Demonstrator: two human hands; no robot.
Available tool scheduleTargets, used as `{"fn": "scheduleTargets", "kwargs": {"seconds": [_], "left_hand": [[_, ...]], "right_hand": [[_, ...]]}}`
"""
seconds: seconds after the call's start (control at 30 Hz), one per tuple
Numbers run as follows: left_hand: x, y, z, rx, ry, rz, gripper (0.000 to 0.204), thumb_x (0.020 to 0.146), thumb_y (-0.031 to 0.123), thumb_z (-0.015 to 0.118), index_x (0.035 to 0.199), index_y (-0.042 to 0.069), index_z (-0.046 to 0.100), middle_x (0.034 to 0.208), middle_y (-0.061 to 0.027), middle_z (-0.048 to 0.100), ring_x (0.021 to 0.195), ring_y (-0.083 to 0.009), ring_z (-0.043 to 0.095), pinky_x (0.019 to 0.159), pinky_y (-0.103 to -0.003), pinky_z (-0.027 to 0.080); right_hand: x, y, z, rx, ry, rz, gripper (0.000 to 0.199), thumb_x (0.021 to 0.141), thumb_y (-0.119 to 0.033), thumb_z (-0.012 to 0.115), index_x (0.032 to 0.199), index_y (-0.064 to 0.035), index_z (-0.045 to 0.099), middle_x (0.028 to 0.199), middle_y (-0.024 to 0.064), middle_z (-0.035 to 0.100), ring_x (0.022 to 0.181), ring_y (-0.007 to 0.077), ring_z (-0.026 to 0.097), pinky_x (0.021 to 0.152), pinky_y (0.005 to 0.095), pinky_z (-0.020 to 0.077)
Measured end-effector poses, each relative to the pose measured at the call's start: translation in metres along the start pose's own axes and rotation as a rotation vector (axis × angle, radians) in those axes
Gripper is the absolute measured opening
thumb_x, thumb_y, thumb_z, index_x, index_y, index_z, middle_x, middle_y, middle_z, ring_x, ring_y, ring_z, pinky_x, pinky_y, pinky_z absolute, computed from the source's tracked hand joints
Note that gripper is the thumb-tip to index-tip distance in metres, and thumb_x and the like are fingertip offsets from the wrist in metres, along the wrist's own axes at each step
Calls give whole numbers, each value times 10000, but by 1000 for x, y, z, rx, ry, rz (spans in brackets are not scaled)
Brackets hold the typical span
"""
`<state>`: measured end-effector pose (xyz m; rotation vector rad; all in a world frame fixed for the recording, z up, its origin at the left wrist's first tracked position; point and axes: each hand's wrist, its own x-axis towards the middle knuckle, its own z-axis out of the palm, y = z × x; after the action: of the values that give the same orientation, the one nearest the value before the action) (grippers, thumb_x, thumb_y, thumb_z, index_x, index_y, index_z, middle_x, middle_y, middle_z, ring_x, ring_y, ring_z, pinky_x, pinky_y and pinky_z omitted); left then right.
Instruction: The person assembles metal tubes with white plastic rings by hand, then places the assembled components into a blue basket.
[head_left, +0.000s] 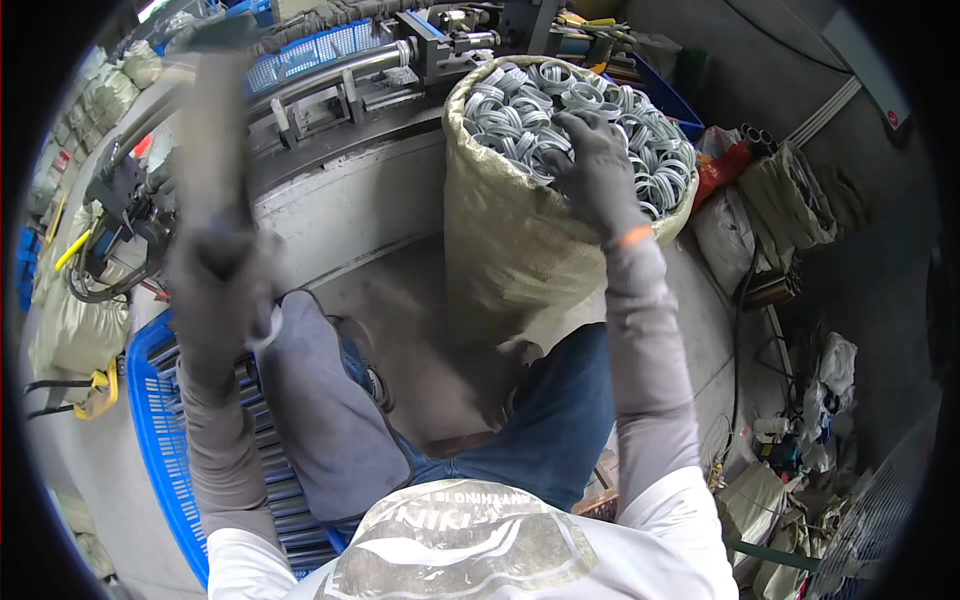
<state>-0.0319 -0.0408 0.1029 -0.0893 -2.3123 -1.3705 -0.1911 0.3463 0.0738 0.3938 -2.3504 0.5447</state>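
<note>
My left hand [220, 285], in a dark glove and smeared by motion, is closed on a long grey tube-like thing [215, 150] that stands up toward the far left. Its kind is too blurred to tell. A pale ring shape [270, 325] shows at that hand's edge. My right hand [592, 165], in a grey glove with an orange cuff band, rests on the heap of grey rings [520, 110] that fills a tall woven sack [500, 230]. Its fingers are apart, with the tips among the rings, and nothing held shows.
A blue slotted basket [150, 420] of metal tubes [290, 490] stands by my left leg. A long machine bench [350, 200] runs along the far side. Folded sacks [790, 200] lie at the right; a yellow-handled thing [98, 392] is at the left.
</note>
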Motion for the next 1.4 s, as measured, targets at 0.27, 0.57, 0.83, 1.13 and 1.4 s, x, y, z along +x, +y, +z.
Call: {"fn": "scheduleTargets", "kwargs": {"seconds": [0.27, 0.57, 0.83, 1.13, 1.4], "left_hand": [[-70, -42, 48, 687, -358, 202, 531, 749, 246, 801, 1210, 44, 633, 977, -189, 684, 904, -393, 696, 794, -499, 557], [-76, -53, 46, 639, -361, 202, 540, 729, 221, 796, 1210, 42, 624, 993, -179, 687, 955, -366, 694, 828, -474, 547], [-76, -52, 52, 644, -409, 291, 468, 758, 238, 796, 1148, 52, 615, 958, -154, 675, 934, -343, 697, 808, -462, 546], [-78, -56, 58, 701, -478, 266, 441, 784, 262, 781, 1129, 57, 599, 959, -149, 669, 939, -328, 703, 805, -452, 547], [-76, -53, 61, 697, -471, 279, 418, 784, 264, 785, 1099, 70, 591, 952, -130, 664, 934, -321, 700, 815, -444, 548]], "right_hand": [[10, 25, 15, -194, -372, -181, 246, 953, -257, 727, 1132, -94, 771, 1320, 193, 662, 1257, 390, 611, 1072, 466, 503], [-47, -33, -19, 581, -152, 138, 243, 883, -2, 794, 1111, 29, 714, 1135, 80, 735, 985, 145, 693, 879, 297, 567], [-135, -72, 32, 1468, -567, 450, 616, 975, -140, 650, 1531, 64, 479, 1428, 175, 615, 1207, 249, 660, 1075, 354, 500], [-154, -96, 63, 1475, -187, 742, 285, 1017, -98, 544, 1255, 43, 616, 1207, 205, 684, 1071, 330, 729, 976, 438, 584], [-156, -86, 70, 616, -120, 152, 242, 1033, -76, 470, 1141, -5, 675, 1098, 180, 739, 948, 296, 754, 871, 387, 603]]}}
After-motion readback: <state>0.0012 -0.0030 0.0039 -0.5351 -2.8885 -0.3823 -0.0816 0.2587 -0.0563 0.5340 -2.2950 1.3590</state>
